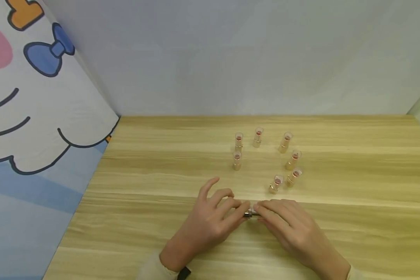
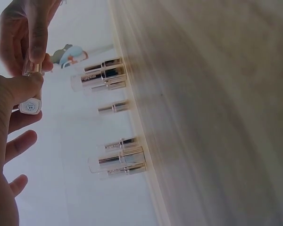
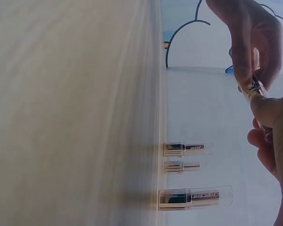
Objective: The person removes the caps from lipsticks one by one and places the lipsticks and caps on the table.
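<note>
A lipstick (image 1: 249,213) with a clear cap lies sideways between my two hands, above the near part of the table. My left hand (image 1: 210,219) pinches its base end between thumb and index finger, the other fingers spread apart. The base, with a round-printed white label (image 2: 30,106), faces the left wrist camera. The other end is pinched by my right hand (image 1: 294,227), whose fingers cover much of it. In the right wrist view the lipstick's middle (image 3: 255,87) shows dark and shiny between both hands. Whether the cap is fully seated cannot be seen.
Several capped lipsticks stand upright beyond the hands in a loose ring, among them one at the back (image 1: 258,137), one at left (image 1: 237,161) and the nearest (image 1: 275,184). The wood-grain table (image 1: 143,175) meets a pale backdrop (image 1: 248,70). A cartoon-printed cloth (image 1: 31,128) hangs at left.
</note>
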The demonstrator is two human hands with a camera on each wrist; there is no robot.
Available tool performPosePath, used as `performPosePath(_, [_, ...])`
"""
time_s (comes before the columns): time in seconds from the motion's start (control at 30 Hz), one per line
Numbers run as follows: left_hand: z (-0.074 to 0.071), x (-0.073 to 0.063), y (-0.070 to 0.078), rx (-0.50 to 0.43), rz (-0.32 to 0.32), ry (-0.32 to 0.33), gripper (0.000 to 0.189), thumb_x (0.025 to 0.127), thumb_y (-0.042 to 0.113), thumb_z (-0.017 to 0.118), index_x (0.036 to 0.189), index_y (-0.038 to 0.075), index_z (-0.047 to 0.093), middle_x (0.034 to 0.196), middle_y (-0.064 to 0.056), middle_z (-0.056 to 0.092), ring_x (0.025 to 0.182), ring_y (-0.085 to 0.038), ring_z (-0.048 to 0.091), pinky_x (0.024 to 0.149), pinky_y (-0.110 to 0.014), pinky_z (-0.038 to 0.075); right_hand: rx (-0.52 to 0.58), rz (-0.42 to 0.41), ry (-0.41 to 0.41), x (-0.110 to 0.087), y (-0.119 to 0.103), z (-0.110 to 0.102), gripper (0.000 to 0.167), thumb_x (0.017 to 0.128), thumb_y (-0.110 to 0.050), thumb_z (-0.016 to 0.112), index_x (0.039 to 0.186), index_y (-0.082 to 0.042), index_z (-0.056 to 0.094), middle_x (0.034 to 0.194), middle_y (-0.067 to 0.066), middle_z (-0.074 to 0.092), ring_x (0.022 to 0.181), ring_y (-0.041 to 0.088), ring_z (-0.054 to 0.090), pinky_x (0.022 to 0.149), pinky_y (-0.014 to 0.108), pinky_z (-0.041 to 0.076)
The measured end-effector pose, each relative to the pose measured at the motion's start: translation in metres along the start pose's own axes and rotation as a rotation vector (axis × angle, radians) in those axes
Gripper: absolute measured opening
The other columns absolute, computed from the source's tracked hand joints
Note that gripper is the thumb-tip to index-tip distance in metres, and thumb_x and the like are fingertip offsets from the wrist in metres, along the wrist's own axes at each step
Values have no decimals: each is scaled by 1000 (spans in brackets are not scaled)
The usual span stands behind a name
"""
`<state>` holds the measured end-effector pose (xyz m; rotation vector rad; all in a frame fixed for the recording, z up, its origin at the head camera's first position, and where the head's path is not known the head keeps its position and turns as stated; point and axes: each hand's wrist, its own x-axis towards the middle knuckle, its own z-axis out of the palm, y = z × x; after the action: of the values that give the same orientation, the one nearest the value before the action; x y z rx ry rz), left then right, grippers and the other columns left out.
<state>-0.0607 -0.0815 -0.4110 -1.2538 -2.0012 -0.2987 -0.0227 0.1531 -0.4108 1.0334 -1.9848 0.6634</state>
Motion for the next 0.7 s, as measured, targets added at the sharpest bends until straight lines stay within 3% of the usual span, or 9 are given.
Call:
performPosePath(0.23, [0,-1,0,-17,-19,-6,18,101,31,68,108,19,80,95,8,76,91,-17,68,110,-59,49,22,24,14,2,-2,1,32,109,-21,57,108,4,78,99,11,77,82,22,70,75,29,56])
performPosePath(0.57, [-1,-2,0,-54,-46,-51,22,90,30,83,109,20,81,97,8,77,94,-17,67,111,-60,48,29,39,19,0,-2,2,32,109,-21,57,108,3,78,100,10,77,84,22,70,79,32,53])
performPosePath(0.7, [-1,-3,-1,-50,-52,-65,21,90,30,83,109,20,80,95,7,76,95,-18,67,110,-60,48,27,42,25,0,-1,1,32,109,-20,57,107,4,78,99,11,77,84,23,70,79,32,54])
